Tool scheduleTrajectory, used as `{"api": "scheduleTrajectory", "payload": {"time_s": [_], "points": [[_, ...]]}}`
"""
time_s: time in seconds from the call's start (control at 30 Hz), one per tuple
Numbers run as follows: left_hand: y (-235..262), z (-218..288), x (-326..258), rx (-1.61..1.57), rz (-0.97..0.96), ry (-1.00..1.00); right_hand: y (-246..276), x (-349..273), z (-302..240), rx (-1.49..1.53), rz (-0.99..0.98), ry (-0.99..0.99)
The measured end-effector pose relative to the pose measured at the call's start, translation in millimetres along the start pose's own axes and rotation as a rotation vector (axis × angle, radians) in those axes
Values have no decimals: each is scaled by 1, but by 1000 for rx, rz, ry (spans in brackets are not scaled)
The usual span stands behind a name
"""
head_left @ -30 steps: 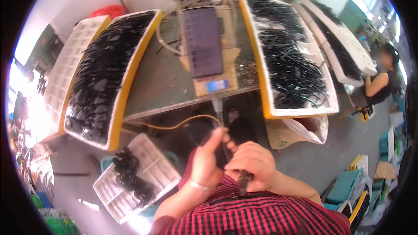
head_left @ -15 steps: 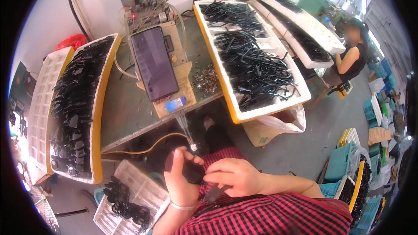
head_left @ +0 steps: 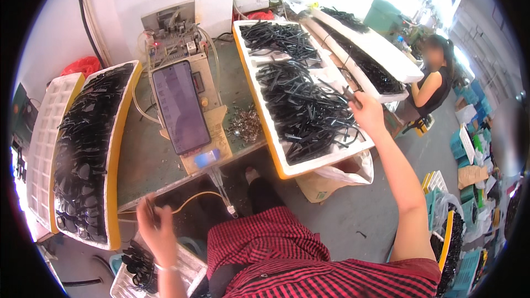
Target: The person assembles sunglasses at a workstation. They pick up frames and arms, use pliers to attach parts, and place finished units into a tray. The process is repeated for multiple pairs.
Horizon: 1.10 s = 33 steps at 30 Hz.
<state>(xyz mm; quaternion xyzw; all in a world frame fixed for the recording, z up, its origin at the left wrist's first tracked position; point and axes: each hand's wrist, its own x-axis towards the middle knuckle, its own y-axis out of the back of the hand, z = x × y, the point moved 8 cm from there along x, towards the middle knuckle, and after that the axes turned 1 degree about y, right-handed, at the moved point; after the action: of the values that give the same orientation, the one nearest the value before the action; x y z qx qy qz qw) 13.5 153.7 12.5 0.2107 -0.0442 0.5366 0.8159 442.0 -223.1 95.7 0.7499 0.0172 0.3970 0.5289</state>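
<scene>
My right hand (head_left: 368, 113) reaches over the right edge of a white foam tray (head_left: 282, 161) with a yellow outer side. Its fingers are closed on a dark thin strip (head_left: 351, 97), like the loose black strips (head_left: 298, 107) heaped in that tray, which look like eyeglass temples. Low on the left, my left hand (head_left: 158, 232) is smeared by motion. Something dark shows between its fingers, too blurred to name. Below it a white crate (head_left: 190, 267) holds a bundle of black pieces (head_left: 138, 267).
At left, a yellow-sided tray (head_left: 113, 187) is packed with dark eyewear parts. A phone (head_left: 182, 107) rests against a small machine (head_left: 174, 38) on the workbench (head_left: 146, 179), beside metal scraps (head_left: 244, 124). A sack (head_left: 326, 183) stands under the strip tray; a person (head_left: 433, 80) sits beyond.
My hands have parted from in front of my body. The right reached up and right to the strip tray; the left swung left over the crate. The view shifted slightly.
</scene>
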Motion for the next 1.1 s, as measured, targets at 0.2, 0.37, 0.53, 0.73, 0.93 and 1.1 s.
{"api": "scheduleTrajectory", "payload": {"time_s": [0.2, 0.37, 0.53, 0.73, 0.93, 1.1], "points": [[9, -79, 82, 512, -37, 40, -78, 38, 94, -124, -184, -132], [-19, -91, 116, 739, -74, 104, -62, -9, 44, 500, -11, -173], [-51, -83, 134, 929, -34, 92, -2, -85, -83, 816, -177, -154], [-77, -82, 144, 1007, -42, 180, 19, -121, -178, 926, -372, 87], [21, -32, 74, 542, 263, -206, -18, -188, -209, 1313, -821, -213], [224, -167, -102, 636, 625, 109, -56, -313, -233, 1833, -1230, -926]]}}
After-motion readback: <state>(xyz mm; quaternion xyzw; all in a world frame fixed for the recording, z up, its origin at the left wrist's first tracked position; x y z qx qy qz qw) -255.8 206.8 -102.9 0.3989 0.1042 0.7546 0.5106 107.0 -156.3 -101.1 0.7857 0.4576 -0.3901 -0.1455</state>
